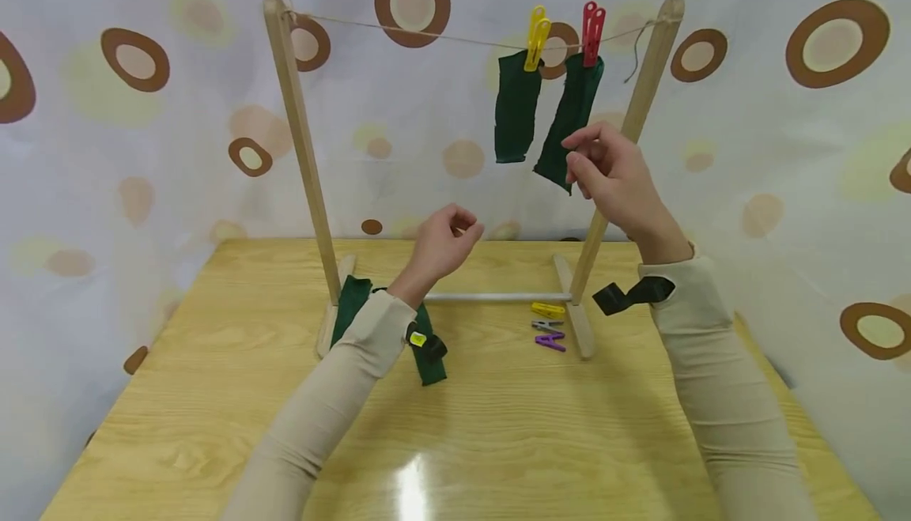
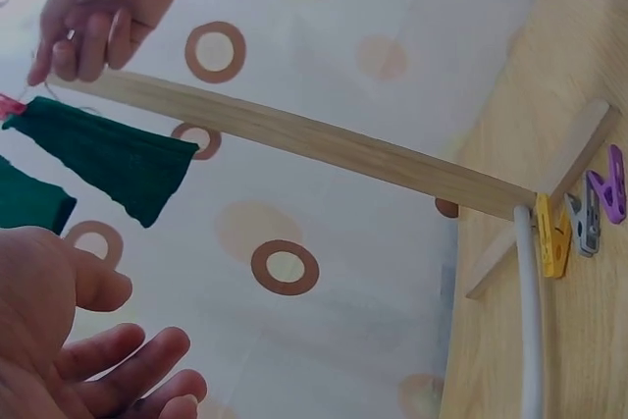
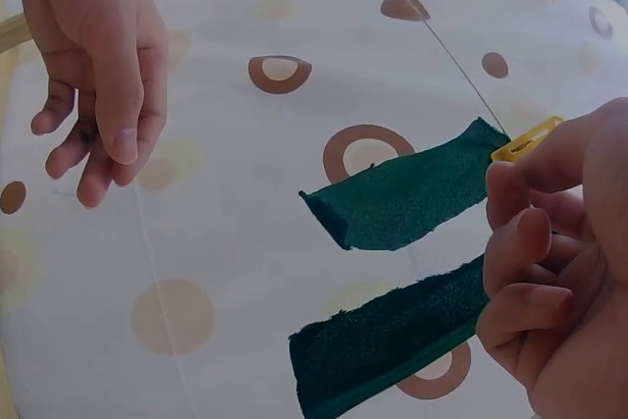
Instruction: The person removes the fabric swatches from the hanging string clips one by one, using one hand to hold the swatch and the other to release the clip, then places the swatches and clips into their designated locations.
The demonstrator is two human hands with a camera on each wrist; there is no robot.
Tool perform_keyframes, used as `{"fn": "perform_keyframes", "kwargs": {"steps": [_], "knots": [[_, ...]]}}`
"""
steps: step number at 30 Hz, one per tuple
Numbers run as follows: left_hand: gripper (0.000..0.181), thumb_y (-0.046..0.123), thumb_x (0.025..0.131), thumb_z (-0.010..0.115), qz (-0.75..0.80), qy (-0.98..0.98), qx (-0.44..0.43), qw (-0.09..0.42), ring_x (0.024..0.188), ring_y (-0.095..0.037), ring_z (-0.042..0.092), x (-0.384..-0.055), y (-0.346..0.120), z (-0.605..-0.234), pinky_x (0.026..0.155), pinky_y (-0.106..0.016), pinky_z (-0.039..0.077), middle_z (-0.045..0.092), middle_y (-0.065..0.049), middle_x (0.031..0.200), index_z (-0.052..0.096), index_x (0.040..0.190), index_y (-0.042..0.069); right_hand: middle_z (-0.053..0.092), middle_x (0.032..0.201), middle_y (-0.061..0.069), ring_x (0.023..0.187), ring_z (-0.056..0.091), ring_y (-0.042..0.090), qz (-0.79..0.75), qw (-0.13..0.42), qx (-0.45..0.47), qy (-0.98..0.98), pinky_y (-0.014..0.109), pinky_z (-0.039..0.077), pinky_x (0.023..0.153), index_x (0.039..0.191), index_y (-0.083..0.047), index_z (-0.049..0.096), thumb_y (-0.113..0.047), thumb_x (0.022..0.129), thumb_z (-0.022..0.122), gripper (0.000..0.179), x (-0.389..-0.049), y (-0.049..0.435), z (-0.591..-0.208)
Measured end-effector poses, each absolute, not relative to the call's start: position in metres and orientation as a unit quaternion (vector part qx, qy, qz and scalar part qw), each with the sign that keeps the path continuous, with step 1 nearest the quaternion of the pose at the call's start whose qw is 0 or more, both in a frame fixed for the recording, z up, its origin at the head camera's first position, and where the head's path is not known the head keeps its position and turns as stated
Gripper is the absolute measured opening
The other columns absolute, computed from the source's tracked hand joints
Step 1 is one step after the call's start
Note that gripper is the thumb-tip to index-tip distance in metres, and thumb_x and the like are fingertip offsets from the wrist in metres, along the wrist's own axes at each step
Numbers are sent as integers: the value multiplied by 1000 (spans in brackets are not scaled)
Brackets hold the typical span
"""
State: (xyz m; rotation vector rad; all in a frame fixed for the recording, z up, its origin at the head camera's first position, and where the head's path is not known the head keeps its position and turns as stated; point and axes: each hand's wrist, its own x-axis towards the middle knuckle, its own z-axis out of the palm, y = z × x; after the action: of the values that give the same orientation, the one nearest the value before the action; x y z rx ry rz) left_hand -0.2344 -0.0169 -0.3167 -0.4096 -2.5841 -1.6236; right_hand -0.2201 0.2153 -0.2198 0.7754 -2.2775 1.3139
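Two dark green cloth strips hang from a thin string (image 1: 413, 31). A yellow clothespin (image 1: 538, 40) clamps the left strip (image 1: 515, 114), and a red clothespin (image 1: 592, 35) clamps the right strip (image 1: 575, 102). My right hand (image 1: 618, 181) is in front of the right strip's lower edge in the head view, fingers loosely bent and holding nothing. Lower and further left, my left hand (image 1: 443, 243) hovers over the table with relaxed fingers and nothing in them; the left wrist view shows its fingers (image 2: 128, 370) apart.
Wooden posts (image 1: 302, 141) hold the string, joined low down by a white rod (image 1: 498, 297). More green cloth (image 1: 352, 300) lies by the left foot, partly hidden by my sleeve. Yellow (image 1: 548, 309), grey (image 1: 546, 326) and purple clothespins (image 1: 550, 341) lie near the right foot.
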Motion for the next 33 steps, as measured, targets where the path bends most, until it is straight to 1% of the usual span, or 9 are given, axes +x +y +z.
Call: {"fn": "perform_keyframes", "kwargs": {"steps": [4,8,11,13,20,25,29,33], "knots": [[24,28,96,58,-527,-838,-134,45,89,-19,56,-237,-17,-310,75,-29,48,62,-7,104,61,110,8,53,73,-8,58,46,11,478,207,278,-807,16,42,55,117,8,50,-4,99,48,22,-223,209,-211],[26,27,96,59,-533,-833,-138,47,90,-19,56,-239,-11,-303,77,-29,49,63,-7,107,60,113,7,53,70,-6,59,47,13,482,213,281,-802,16,44,56,117,0,51,-4,99,48,19,-223,208,-199],[30,26,95,61,-540,-828,-139,48,93,-19,57,-240,-7,-301,79,-29,49,64,-7,110,59,117,7,53,69,-5,60,49,12,482,214,277,-803,16,45,55,118,-6,50,-5,98,49,19,-225,204,-192],[33,26,94,62,-546,-825,-138,51,95,-19,57,-242,-5,-301,80,-28,50,65,-6,112,58,120,7,54,69,-6,60,49,10,479,219,273,-805,16,45,55,119,-8,49,-7,98,49,20,-227,202,-188],[42,28,93,64,-575,-806,-130,59,102,-20,58,-253,5,-303,85,-28,52,63,-5,119,52,128,9,55,70,-7,55,44,11,475,241,273,-801,17,41,52,123,-8,44,-8,98,49,26,-234,189,-170],[46,32,94,62,-585,-802,-111,50,107,-20,57,-260,8,-297,91,-30,50,62,-4,124,50,132,9,54,69,-5,59,47,14,471,242,264,-806,18,40,52,129,-7,42,-11,98,49,31,-241,180,-157],[48,31,94,62,-598,-791,-120,40,110,-21,55,-265,11,-293,95,-31,48,62,-5,128,49,135,9,54,68,-5,65,50,19,463,240,257,-814,18,41,52,136,-7,39,-12,99,49,39,-245,177,-150],[50,28,95,62,-609,-779,-146,36,114,-21,55,-270,14,-294,98,-30,47,59,-4,133,46,138,9,55,70,-6,69,53,17,446,236,244,-828,17,45,59,143,-10,36,-15,99,49,46,-248,174,-144]]}}
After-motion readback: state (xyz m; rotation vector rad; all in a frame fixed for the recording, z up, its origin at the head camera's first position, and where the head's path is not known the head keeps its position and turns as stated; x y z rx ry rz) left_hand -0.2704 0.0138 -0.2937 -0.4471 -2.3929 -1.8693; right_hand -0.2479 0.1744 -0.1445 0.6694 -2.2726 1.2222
